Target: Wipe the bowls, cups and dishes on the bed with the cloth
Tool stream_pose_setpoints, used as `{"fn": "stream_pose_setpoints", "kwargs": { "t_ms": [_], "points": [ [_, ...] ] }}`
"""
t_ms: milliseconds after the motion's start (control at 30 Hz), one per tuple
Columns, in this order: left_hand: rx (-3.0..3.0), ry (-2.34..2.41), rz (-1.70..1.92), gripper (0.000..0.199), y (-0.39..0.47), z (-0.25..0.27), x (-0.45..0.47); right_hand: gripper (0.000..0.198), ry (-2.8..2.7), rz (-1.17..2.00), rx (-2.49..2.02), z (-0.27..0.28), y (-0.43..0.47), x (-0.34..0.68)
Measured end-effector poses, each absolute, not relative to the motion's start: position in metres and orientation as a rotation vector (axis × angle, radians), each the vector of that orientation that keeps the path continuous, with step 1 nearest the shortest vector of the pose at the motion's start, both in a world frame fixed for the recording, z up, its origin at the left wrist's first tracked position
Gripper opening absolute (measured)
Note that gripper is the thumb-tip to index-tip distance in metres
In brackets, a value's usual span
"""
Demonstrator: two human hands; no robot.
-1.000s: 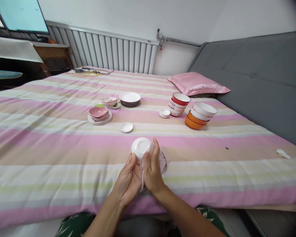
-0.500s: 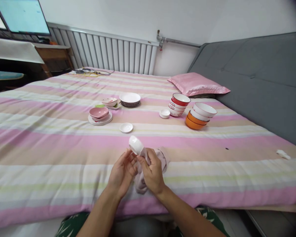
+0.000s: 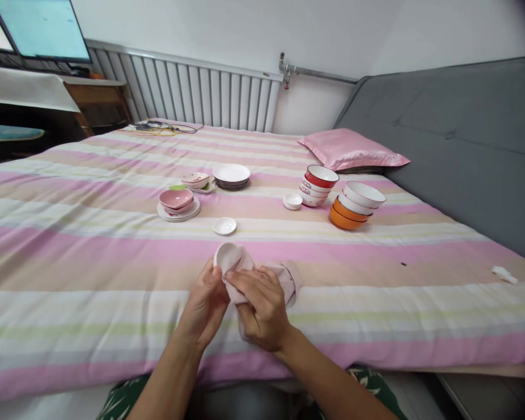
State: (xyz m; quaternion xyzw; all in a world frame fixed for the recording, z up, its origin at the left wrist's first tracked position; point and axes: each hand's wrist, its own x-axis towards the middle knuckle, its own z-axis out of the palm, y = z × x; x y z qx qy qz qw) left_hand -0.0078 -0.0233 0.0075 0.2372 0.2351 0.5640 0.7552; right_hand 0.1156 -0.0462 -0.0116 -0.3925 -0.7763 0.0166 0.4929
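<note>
Left hand [image 3: 205, 304]: curled half-closed around a small white dish [image 3: 224, 254]. Right hand [image 3: 265, 306]: closed over a pink cloth [image 3: 290, 279], pressing it against the dish. Dish: held tilted above striped bed [image 3: 114, 268], nearer than white saucer [image 3: 224, 226]. Also on bed: left, pink bowl [image 3: 175, 199] stacked above white plates [image 3: 192, 211]; right, small white dishes [image 3: 293, 201], red-topped bowl stack [image 3: 317, 185], orange bowls [image 3: 346, 219] beneath white ones [image 3: 362, 195].

Held dish [image 3: 223, 255] partly hidden by pink cloth [image 3: 291, 280], dark speck [image 3: 403, 264] unidentifiably small
</note>
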Motion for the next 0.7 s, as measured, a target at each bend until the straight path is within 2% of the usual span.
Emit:
{"fn": "stream_pose_setpoints", "kwargs": {
  "t_ms": [100, 233, 500, 700],
  "points": [
    [0.578, 0.5, 1.277, 0.043, -0.0228, 0.0089, -0.0096, 0.034, -1.959, 0.022, -1.023, -0.0108, -0.0459, 0.1157],
    [0.606, 0.507, 1.267, 0.047, -0.0249, 0.008, -0.009, 0.046, -2.017, -0.072, -1.1, -0.0138, -0.0435, 0.1167],
    [0.472, 0.572, 1.155, 0.03, -0.0301, 0.0071, -0.0016, 0.061, -2.124, -0.108, -1.133, -0.0168, -0.0405, 0.1219],
    [0.345, 0.617, 1.078, 0.027, -0.0275, 0.0052, -0.0004, 0.063, -2.164, -0.066, -0.975, -0.0166, -0.0397, 0.1235]
  ]
}}
